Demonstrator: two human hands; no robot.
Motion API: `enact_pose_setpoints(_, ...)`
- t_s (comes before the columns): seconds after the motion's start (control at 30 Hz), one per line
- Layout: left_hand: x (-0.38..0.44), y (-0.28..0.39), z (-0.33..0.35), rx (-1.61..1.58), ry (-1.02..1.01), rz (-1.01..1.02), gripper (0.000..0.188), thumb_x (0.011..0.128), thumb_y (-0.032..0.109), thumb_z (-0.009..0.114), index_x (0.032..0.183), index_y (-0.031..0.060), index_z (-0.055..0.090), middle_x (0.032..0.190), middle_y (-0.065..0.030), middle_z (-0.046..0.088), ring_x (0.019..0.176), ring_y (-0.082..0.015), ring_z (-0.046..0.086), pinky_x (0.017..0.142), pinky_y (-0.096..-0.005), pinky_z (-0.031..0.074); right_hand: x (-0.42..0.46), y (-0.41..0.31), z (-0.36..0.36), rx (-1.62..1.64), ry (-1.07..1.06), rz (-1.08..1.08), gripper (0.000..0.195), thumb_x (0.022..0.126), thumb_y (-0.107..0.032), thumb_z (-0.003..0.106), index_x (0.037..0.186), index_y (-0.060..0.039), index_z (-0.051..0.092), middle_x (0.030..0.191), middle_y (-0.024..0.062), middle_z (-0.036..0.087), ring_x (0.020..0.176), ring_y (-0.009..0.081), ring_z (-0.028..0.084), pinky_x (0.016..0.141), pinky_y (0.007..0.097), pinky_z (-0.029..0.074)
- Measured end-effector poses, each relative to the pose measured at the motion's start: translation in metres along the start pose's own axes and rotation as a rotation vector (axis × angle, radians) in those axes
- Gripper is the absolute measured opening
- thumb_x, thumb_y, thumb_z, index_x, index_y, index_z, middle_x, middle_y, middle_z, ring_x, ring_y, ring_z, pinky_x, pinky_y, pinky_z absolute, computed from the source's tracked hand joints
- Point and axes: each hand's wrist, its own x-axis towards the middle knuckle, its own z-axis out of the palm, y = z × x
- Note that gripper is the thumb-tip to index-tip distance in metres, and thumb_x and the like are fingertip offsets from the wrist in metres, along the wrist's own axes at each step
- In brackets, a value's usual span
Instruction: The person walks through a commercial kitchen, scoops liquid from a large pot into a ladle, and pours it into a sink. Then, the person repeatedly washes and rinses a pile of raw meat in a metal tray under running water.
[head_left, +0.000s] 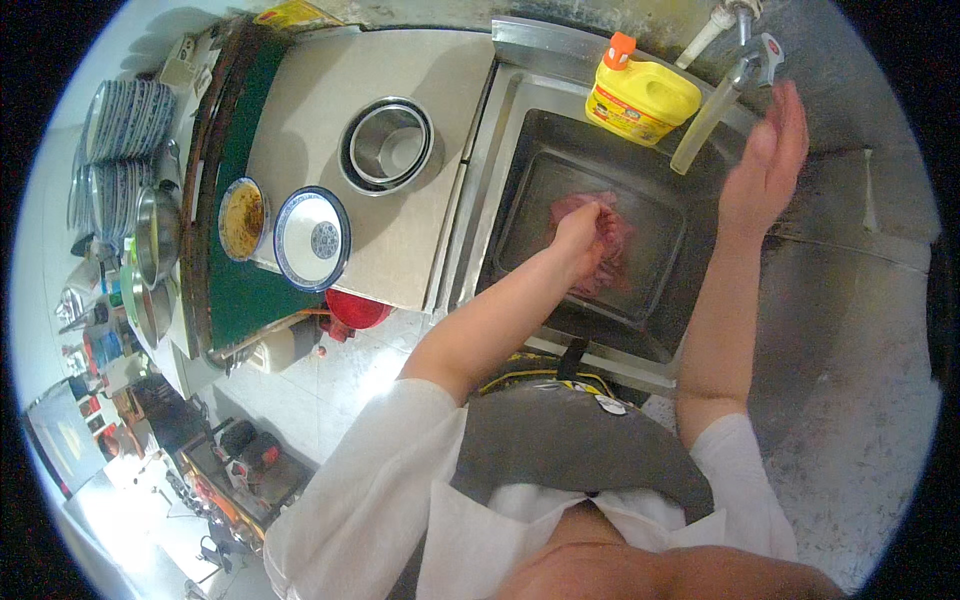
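Down in the metal sink (517, 225), my left hand (585, 236) is closed on a crumpled reddish soft thing (616, 259). Whether that is a cloth or raw meat, I cannot tell. My right hand (765, 169) is raised at the sink's right side, palm flat and fingers stretched out, holding nothing. Its fingertips are just below the tap handle (771, 60); contact is not clear. From the tap, a pale yellowish hose (705, 131) slants down over the basin.
A yellow detergent jug (645, 101) with an orange cap stands at the sink's back edge. Left of the sink, a worktop (300, 97) holds nested steel pots (390, 146), a white bowl (313, 238) and a stained bowl (244, 219). Stacked plates (127, 124) stand farther left.
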Motion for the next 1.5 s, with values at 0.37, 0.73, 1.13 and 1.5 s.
enact_pose_setpoints(0.37,0.023,-0.005,0.033,-0.133,-0.109,-0.038,0.015,0.097,0.010,0.049,0.104,0.0020,0.059,0.091,-0.0079,0.062,0.079,-0.0179,0.060,0.071,-0.0280,0.054,0.042,0.021,0.013,0.096,-0.076,-0.010,0.036,0.095,-0.007,0.042,0.129,-0.0026,0.052,0.131,0.0144,0.054,0.119,0.0245,0.053,0.102,0.0343,0.039)
enact_pose_setpoints(0.73,0.104,-0.009,0.112,-0.152,-0.263,0.068,0.015,0.095,0.012,0.054,0.105,0.0026,0.059,0.089,-0.0070,0.063,0.073,-0.0168,0.061,0.063,-0.0279,0.054,0.034,0.004,0.014,0.349,-0.096,0.197,0.040,0.097,-0.008,0.042,0.135,0.0007,0.044,0.136,0.0132,0.049,0.126,0.0218,0.045,0.106,0.0334,0.034)
enact_pose_setpoints(1.13,0.077,-0.019,0.123,0.008,-0.064,-0.129,0.017,0.096,0.022,0.051,0.092,0.0069,0.057,0.074,-0.0026,0.056,0.053,-0.0097,0.048,0.037,-0.0216,0.035,0.029,0.020,0.011,0.386,-0.087,0.288,0.041,0.098,-0.011,0.039,0.137,0.0006,0.042,0.138,0.0156,0.045,0.127,0.0240,0.044,0.105,0.0339,0.034)
enact_pose_setpoints(1.5,0.154,-0.073,0.074,0.168,0.337,0.564,0.031,0.098,0.031,0.036,0.111,0.0085,0.055,0.110,-0.0087,0.057,0.103,-0.0247,0.052,0.094,-0.0394,0.041,-0.190,0.043,0.028,1.018,-0.359,1.079,0.058,0.096,-0.043,0.043,0.140,-0.0068,0.036,0.145,0.0096,0.036,0.132,0.0214,0.034,0.107,0.0331,0.028)
